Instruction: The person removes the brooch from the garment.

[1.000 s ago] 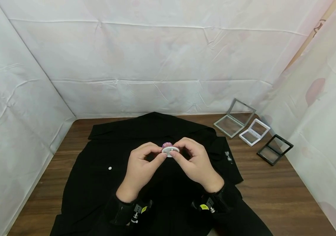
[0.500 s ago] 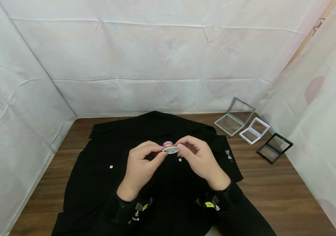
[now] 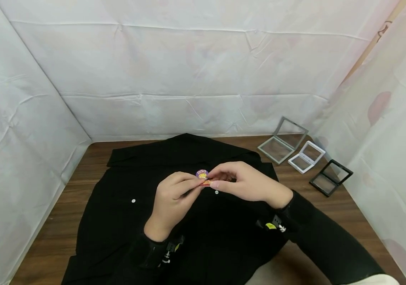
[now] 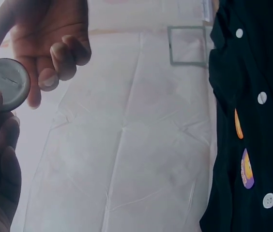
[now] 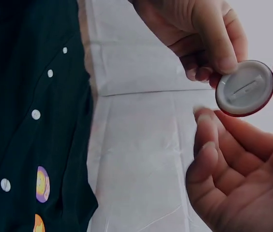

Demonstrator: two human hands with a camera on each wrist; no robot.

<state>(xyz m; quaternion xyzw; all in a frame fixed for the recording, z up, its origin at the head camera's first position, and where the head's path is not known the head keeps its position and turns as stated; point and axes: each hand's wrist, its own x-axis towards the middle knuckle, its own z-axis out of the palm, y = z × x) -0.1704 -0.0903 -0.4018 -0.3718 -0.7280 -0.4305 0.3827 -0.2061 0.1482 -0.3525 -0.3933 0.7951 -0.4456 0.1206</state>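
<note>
A round pin badge (image 5: 245, 92) with a whitish back, a pin across it and a red rim is between my hands. My left hand (image 3: 174, 202) pinches its edge with thumb and fingertips. Thumb and index finger of my right hand (image 3: 247, 183) hold its rim from the other side, the remaining fingers loosely bent. Beneath lies a black shirt (image 3: 117, 229) with white buttons. On the shirt show a purple badge (image 4: 247, 169) and an orange badge (image 4: 238, 124); the purple one also appears just beyond my fingertips in the head view.
At the right back of the brown wooden table (image 3: 331, 225) stand three opened folding mirrors: a grey mirror (image 3: 277, 149), a white mirror (image 3: 300, 163) and a black mirror (image 3: 324, 185). White cloth (image 3: 174, 63) hangs behind and at both sides.
My right wrist and forearm have swung out to the right. The held badge has tilted, its pale back turned out of the head view and a red-orange face showing. My left hand is almost still.
</note>
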